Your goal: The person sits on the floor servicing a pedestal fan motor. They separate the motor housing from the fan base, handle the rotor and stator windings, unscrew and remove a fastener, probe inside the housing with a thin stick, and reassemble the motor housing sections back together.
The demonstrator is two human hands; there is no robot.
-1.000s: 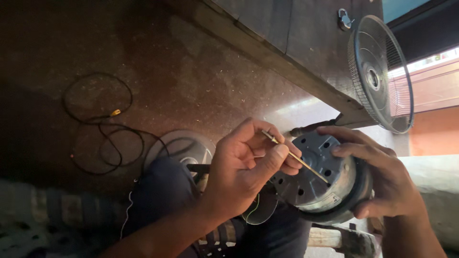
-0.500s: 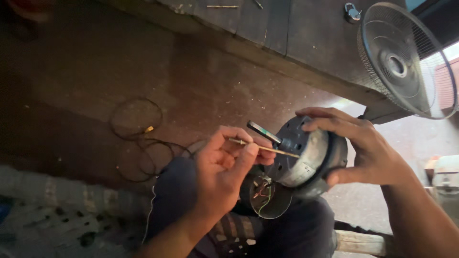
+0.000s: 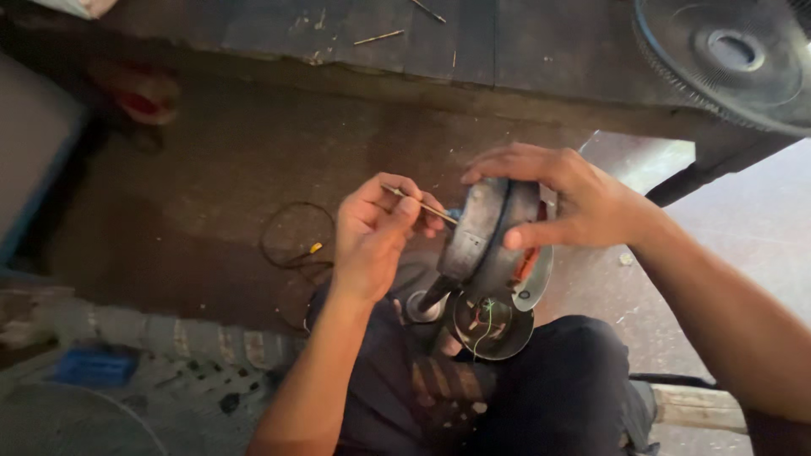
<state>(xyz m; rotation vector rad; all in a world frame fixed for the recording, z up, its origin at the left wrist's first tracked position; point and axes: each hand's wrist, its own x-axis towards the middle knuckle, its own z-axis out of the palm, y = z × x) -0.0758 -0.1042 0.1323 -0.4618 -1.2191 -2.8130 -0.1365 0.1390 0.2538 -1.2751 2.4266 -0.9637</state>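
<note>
Metal rod (image 3: 418, 203) pinched, right hand (image 3: 566, 198) gripping motor (image 3: 490, 241)

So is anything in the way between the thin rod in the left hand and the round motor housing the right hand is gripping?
Nothing visible. The left hand pinches the thin rod, whose tip already reaches the edge of the motor housing held by the right hand. The right fingers wrap the top and far side, away from the rod's path.

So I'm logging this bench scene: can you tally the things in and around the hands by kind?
Hands: 2, left hand and right hand
Fan motor: 1
Thin metal rod: 1
Round housing cup: 1
Fan grille: 1
Black cable: 1
Total: 7
</note>
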